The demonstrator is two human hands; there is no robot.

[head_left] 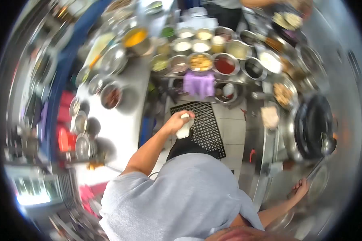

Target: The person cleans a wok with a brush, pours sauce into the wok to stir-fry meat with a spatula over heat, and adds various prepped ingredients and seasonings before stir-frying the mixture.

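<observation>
My left hand (180,121) is closed around a bunched white cloth (184,131) and hangs over the floor in front of my body. At the lower right, my right hand (299,188) grips the long metal handle of a ladle (329,144). Its round bowl lies at the near right side of a black wok (311,124) on the cooking range. The picture is blurred there, so the fingers of my right hand show only in part.
Bowls of ingredients, including red sauce (225,64), stand on the far counter, with a purple cloth (199,84) hanging below. A metal bowl (111,96) is on the left table. A perforated black mat (203,124) covers some floor. Another person (225,14) stands beyond.
</observation>
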